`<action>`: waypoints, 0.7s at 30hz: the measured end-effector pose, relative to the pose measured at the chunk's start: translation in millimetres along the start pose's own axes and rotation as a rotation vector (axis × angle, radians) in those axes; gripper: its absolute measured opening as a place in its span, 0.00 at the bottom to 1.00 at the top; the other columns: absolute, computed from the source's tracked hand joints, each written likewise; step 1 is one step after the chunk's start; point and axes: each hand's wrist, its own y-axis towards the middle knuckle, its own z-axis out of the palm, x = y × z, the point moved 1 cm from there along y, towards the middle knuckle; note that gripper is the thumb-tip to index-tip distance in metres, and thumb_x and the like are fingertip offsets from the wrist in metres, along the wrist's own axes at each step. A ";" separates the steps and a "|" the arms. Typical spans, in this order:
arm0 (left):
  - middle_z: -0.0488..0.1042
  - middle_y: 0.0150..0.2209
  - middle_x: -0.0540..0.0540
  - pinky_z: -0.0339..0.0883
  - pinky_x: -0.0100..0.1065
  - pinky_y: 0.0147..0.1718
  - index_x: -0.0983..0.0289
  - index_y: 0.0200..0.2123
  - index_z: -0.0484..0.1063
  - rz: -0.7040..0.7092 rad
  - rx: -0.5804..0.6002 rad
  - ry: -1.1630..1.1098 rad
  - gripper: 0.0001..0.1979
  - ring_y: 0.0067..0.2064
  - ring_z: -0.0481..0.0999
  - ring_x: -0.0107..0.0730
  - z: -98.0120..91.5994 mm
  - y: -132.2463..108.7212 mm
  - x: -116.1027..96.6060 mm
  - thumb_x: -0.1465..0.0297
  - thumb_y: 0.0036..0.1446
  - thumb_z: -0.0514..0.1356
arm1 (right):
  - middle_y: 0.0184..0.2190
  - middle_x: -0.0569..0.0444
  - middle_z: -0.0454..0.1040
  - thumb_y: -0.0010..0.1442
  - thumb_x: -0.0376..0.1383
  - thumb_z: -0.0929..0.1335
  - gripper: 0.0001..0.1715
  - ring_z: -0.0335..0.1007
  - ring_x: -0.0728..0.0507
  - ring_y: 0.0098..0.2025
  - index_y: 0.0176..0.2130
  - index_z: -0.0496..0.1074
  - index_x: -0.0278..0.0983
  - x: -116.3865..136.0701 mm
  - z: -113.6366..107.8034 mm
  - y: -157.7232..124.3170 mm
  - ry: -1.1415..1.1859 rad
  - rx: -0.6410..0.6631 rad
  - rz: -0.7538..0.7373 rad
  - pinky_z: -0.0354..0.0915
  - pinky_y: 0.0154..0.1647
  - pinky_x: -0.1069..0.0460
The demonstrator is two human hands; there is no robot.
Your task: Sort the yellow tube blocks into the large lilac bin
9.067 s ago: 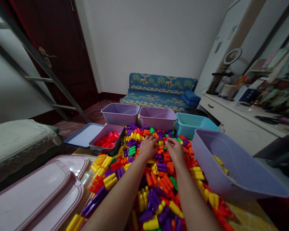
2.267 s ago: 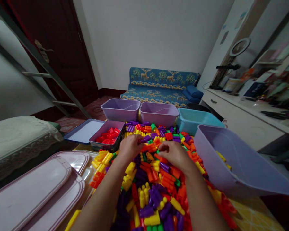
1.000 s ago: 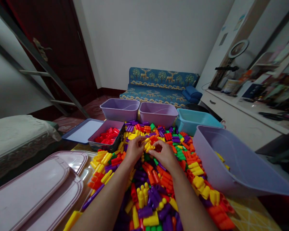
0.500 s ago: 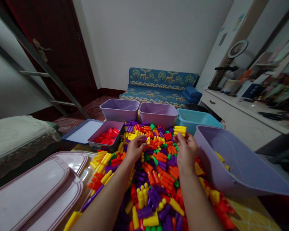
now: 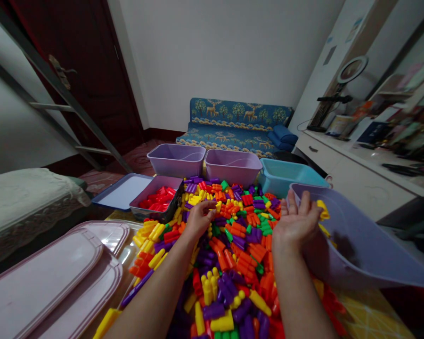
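At the table's (image 5: 369,306) right edge, the right hand (image 5: 297,223) is spread open by the lavender bin's (image 5: 371,245) rim, a yellow block (image 5: 323,210) just beyond; the left hand (image 5: 200,219) half-curls over central plastic blocks (image 5: 246,266), hold unclear.

Blocks (image 5: 245,264) lie heaped over the middle of the counter (image 5: 371,308), the left hand (image 5: 199,219) above them. Behind the heap stand three tubs (image 5: 232,174) in a row, with a sofa (image 5: 226,135) beyond. Along the right side sits a fourth tub (image 5: 381,249), a few blocks inside, the right hand (image 5: 295,227) beside its left wall; a cabinet (image 5: 346,169) is behind it. Left of the heap is a box (image 5: 149,214) with pieces (image 5: 159,200) in it, a tray (image 5: 122,192) to its left, and overlapping lids (image 5: 42,273) nearer the front.
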 end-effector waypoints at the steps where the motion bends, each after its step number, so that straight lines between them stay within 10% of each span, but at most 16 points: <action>1: 0.79 0.37 0.57 0.72 0.34 0.35 0.66 0.41 0.76 0.028 -0.012 0.050 0.13 0.36 0.78 0.36 -0.8 -0.6 -2.5 0.73 0.50 0.61 | 0.67 0.46 0.51 0.63 0.53 0.49 0.33 0.64 0.41 0.60 0.61 0.53 0.44 -1.6 0.5 0.4 -0.019 0.020 0.035 0.68 0.48 0.45; 6: 0.76 0.44 0.58 0.66 0.41 0.50 0.62 0.40 0.77 0.296 -0.257 0.508 0.11 0.48 0.73 0.41 -9.9 -6.2 -23.1 0.74 0.56 0.56 | 0.50 0.41 0.74 0.55 0.50 0.63 0.30 0.72 0.39 0.51 0.52 0.66 0.36 -25.7 6.8 -1.1 -0.170 0.229 0.227 0.67 0.47 0.45; 9: 0.69 0.53 0.63 0.60 0.47 0.54 0.62 0.49 0.73 0.226 -0.393 0.758 0.16 0.56 0.66 0.50 -15.4 -10.7 -30.3 0.70 0.57 0.57 | 0.47 0.41 0.76 0.52 0.50 0.68 0.31 0.73 0.39 0.49 0.49 0.69 0.34 -44.3 7.8 -7.1 -0.434 0.483 0.168 0.66 0.48 0.45; 15: 0.72 0.48 0.66 0.63 0.45 0.48 0.63 0.55 0.68 -0.006 -0.184 0.895 0.27 0.50 0.70 0.52 -15.8 -14.7 -23.0 0.60 0.52 0.62 | 0.45 0.38 0.76 0.54 0.56 0.66 0.35 0.72 0.33 0.48 0.52 0.70 0.36 -54.1 1.0 -23.1 -1.209 0.806 -0.022 0.62 0.49 0.40; 21: 0.75 0.47 0.63 0.63 0.43 0.49 0.60 0.56 0.67 0.057 -0.077 0.780 0.30 0.50 0.73 0.50 -12.2 -12.4 -17.1 0.58 0.49 0.64 | 0.46 0.39 0.76 0.57 0.61 0.60 0.39 0.72 0.33 0.49 0.54 0.69 0.38 -47.6 4.9 -29.4 -1.265 0.895 -0.023 0.63 0.48 0.41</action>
